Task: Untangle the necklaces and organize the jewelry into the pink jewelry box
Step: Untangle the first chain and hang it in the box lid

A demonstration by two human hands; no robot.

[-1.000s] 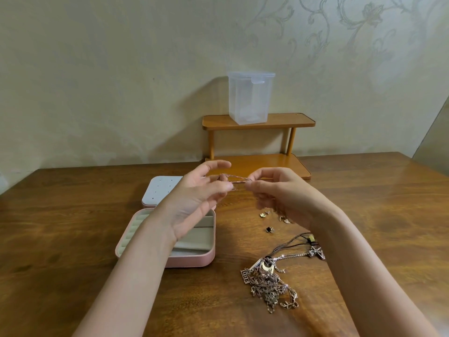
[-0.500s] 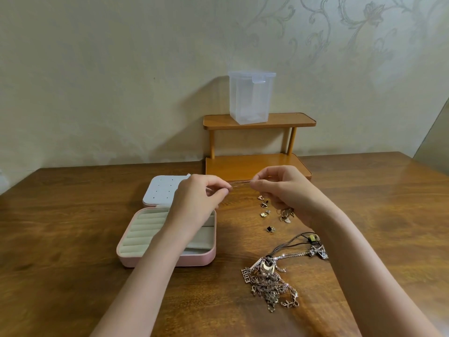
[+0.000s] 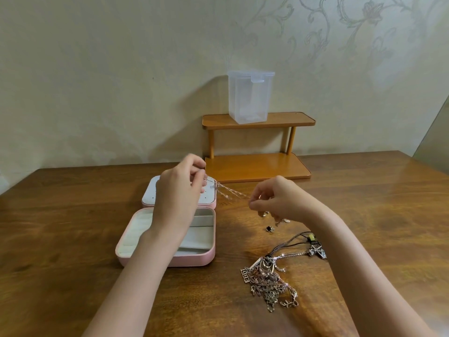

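Hands (image 3: 178,188) (image 3: 279,199) pulled farther apart, chain (image 3: 230,192) stretched longer between them

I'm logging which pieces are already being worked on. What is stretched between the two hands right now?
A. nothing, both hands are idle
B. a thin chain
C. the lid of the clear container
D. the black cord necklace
B: a thin chain runs taut from the pinching left hand to the pinching right hand, above the table; the black cord necklace lies by the tangled pile.
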